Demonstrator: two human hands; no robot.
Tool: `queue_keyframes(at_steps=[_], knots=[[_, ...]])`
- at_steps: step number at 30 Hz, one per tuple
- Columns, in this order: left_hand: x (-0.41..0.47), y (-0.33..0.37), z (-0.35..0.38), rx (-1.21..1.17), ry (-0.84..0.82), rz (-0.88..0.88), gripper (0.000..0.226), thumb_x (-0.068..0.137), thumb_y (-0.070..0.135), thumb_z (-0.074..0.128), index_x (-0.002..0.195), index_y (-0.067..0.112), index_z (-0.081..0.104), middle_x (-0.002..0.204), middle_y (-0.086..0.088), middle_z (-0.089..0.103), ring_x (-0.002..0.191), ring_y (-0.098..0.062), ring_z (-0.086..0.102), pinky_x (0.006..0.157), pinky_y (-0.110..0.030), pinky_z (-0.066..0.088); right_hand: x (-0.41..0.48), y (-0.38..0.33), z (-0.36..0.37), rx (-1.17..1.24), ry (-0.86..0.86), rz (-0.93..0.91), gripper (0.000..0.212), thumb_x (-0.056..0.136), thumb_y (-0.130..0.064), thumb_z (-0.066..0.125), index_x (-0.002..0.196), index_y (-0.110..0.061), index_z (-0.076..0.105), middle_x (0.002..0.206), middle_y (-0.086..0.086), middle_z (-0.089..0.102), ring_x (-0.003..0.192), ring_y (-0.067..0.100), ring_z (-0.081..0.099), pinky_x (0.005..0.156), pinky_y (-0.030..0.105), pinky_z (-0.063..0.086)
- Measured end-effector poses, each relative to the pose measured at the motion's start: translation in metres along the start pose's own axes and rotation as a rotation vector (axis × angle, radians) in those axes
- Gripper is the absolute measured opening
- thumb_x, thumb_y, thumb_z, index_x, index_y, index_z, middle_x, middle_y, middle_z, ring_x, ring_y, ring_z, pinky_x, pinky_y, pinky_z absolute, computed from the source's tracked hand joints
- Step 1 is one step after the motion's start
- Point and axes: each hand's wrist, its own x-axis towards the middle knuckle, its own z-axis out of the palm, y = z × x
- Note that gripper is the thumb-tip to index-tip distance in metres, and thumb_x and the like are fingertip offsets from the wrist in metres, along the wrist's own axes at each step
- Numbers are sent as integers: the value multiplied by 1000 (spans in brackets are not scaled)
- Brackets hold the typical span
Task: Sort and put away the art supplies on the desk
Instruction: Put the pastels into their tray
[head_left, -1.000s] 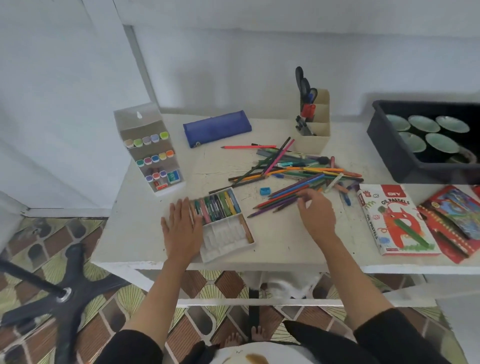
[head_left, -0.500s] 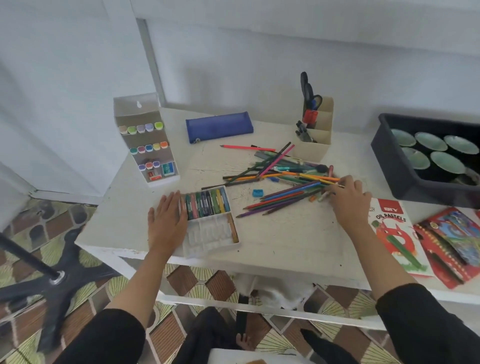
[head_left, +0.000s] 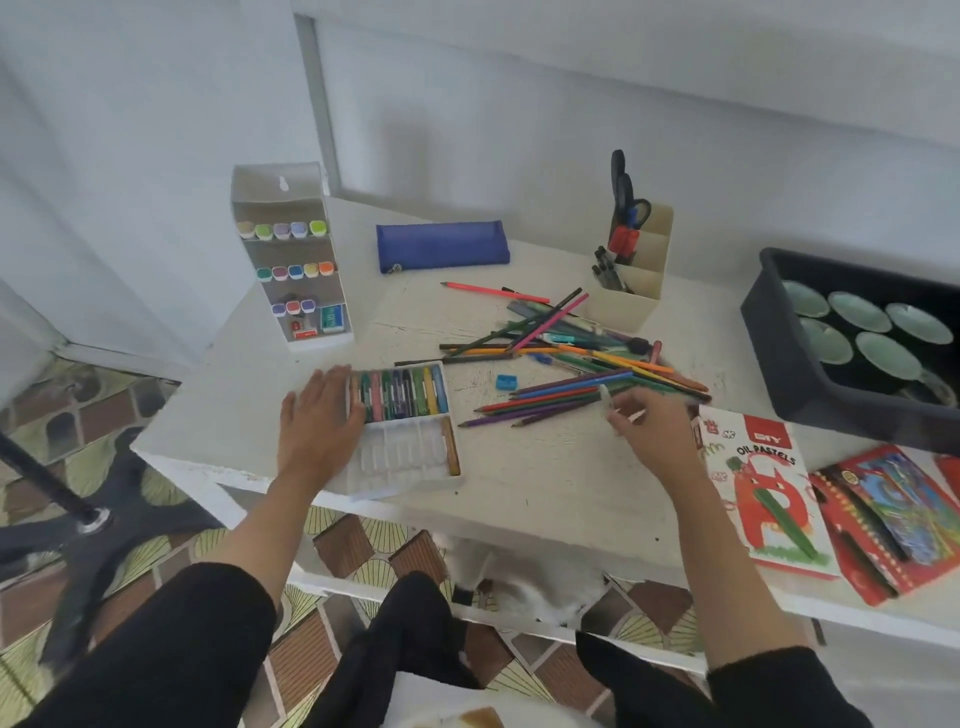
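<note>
The left hand (head_left: 317, 421) lies flat, fingers straight, on the pastel tray (head_left: 400, 460) at the desk's (head_left: 545, 493) front. The right hand (head_left: 654, 431) pinches a white stick (head_left: 604, 399) just beside the coloured pencils (head_left: 571, 364).

left hand (head_left: 319, 415) flat, fingers straight | right hand (head_left: 655, 427) pinching (white stick (head_left: 604, 399))

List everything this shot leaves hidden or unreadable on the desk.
- Right hand: head view, motion blur; what it pinches, if anything, is unclear.
- Pastel tray: head view, the left hand covers its left edge.
- Black bin: head view, cut off by the right frame edge.
- Marker box: head view, label print too small to read.
</note>
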Motion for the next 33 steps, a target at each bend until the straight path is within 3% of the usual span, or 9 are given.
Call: queue_keyframes(at_steps=[2, 6, 11, 15, 20, 29, 33], knots=[[0, 0, 0, -3, 0, -1, 52, 98, 25, 40, 148, 18, 27, 155, -2, 27, 146, -18, 14, 118, -43, 7, -9, -18, 12, 30, -77, 5, 10, 84, -26, 69, 90, -19, 64, 79, -5, 65, 73, 12, 60, 72, 29, 50], [-1, 2, -2, -16, 12, 0, 53, 97, 25, 42, 148, 18, 28, 155, -1, 28, 146, -18, 15, 118, -43, 7, -33, -72, 47, 203, -229, 18, 11, 84, -27, 69, 91, -20, 64, 77, -9, 61, 70, 2, 55, 59, 12, 38], [-2, 2, -3, -19, 22, 22, 52, 96, 27, 47, 144, 16, 33, 152, -2, 33, 144, -20, 19, 118, -44, 9, -53, -113, 88, 361, -332, 48, 14, 82, -29, 72, 84, -18, 64, 67, -10, 61, 61, -1, 53, 58, 18, 41], [1, -1, -1, 5, 26, 42, 52, 93, 31, 52, 141, 15, 36, 149, -3, 37, 141, -23, 26, 116, -47, 13, -54, -122, 101, 160, -322, 45, 21, 82, -40, 69, 80, -22, 59, 70, -10, 61, 64, 4, 56, 57, 24, 41], [4, -8, 4, 21, 24, 51, 54, 92, 37, 52, 141, 19, 36, 149, -1, 37, 140, -23, 28, 116, -49, 15, -53, -124, 108, 55, -279, 18, 22, 85, -38, 66, 75, -24, 53, 73, -9, 58, 67, 8, 55, 54, 23, 37], [4, -10, 7, 17, 38, 47, 57, 92, 40, 53, 143, 21, 35, 153, 2, 32, 145, -17, 18, 117, -44, 9, -50, -117, 117, 63, -224, 39, 29, 86, -38, 65, 89, -21, 42, 67, -9, 47, 61, 13, 47, 47, 25, 29], [4, -10, 8, 35, 27, 43, 67, 85, 55, 38, 145, 26, 33, 154, 4, 29, 145, -16, 16, 117, -44, 7, -48, -111, 111, 148, -218, 27, 29, 85, -37, 67, 88, -19, 45, 65, -8, 44, 56, 10, 41, 49, 24, 30]])
